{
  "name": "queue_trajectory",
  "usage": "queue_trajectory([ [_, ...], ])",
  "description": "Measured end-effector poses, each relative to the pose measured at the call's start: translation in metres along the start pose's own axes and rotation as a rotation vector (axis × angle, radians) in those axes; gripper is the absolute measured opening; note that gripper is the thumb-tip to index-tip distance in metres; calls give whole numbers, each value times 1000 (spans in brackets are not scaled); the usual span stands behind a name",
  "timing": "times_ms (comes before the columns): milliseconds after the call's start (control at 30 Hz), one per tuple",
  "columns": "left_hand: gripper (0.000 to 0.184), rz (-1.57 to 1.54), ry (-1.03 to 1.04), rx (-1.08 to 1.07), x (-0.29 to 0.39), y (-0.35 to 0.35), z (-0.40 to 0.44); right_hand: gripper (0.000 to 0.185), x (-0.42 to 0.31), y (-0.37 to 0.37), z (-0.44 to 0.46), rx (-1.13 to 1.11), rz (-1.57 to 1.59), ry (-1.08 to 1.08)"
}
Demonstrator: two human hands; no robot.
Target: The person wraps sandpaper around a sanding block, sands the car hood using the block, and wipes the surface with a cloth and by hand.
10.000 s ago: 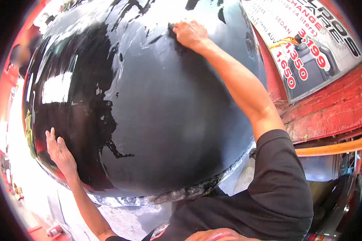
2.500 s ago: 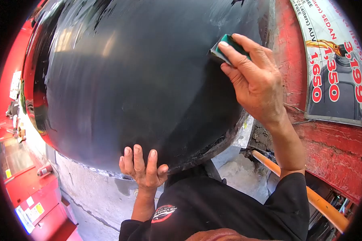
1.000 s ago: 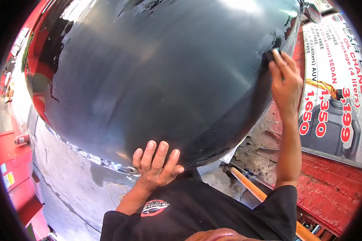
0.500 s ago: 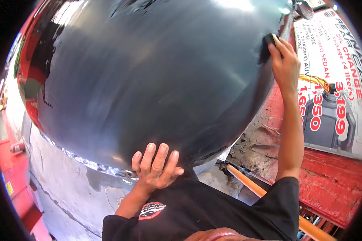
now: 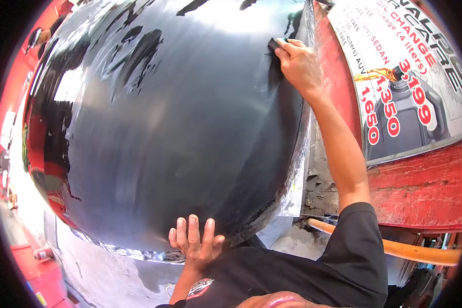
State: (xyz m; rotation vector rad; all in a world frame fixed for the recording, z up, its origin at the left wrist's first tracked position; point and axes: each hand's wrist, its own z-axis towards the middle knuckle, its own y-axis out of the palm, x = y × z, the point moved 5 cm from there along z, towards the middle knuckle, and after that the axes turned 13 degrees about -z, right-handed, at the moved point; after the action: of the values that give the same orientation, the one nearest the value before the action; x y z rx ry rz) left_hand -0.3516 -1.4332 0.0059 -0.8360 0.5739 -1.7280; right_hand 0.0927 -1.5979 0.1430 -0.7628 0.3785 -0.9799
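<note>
A large curved black car panel (image 5: pixel 190 138) fills the middle of the head view. Its central surface looks dull and hazy, while glossy streaks show toward the top and left. My right hand (image 5: pixel 300 66) pinches a small black pad (image 5: pixel 273 44) and presses it to the panel near the right edge. Most of the pad is hidden by the fingers. Lower down, my left hand (image 5: pixel 197 241) rests with spread fingers on the panel's near edge and holds nothing.
Shiny plastic film (image 5: pixel 123 250) lines the panel's lower edge. To the right stand a printed oil-change sign (image 5: pixel 410 77), a red wall (image 5: pixel 416 190) and an orange pole (image 5: pixel 395 250). A person (image 5: pixel 43 36) is partly visible at the far upper left.
The camera view has turned and shifted, showing more of the panel's upper part and streaks. My right hand with the pad appears farther left in view. My left hand stays on the near edge.
</note>
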Motion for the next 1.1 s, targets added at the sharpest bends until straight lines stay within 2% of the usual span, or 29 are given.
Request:
queue_trajectory([
  [33,47,5,0,2,1,-1,0,30,0,2,-5,4,-1,67],
  [167,48,9,5,-19,-1,-2,0,31,-45,-43,-50,-87,9,-17],
  [267,48,15,4,-32,-1,-1,0,32,-36,-41,-50,-76,91,-55],
  [300,47,14,-3,-33,-1,0,0,31,-28,-34,-38,-26,27,-86],
  [400,46,1,-17,-37,1,0,0,32,4,-2,-3,7,13,1],
  [500,45,-17,-18,-12,1,-4,3,34,-5,-4,-9,-32,-69,29],
  [600,45,-10,-21,-28,0,-4,2,34,-50,-44,-47,-111,-30,-21],
  [700,42,-27,-50,-14,1,-4,5,34,-37,-35,-37,-33,34,-92],
  [800,41,-20,-52,-14,0,-5,6,33,0,3,6,-50,95,32],
  [900,43,-12,-44,-14,1,-5,3,34,-8,0,7,-74,29,102],
  [1033,45,-2,-16,-2,0,-4,3,33,-63,-49,-48,-108,51,-53],
  [1100,46,6,-9,6,0,-2,3,29,-61,-51,-50,-94,103,-106],
])
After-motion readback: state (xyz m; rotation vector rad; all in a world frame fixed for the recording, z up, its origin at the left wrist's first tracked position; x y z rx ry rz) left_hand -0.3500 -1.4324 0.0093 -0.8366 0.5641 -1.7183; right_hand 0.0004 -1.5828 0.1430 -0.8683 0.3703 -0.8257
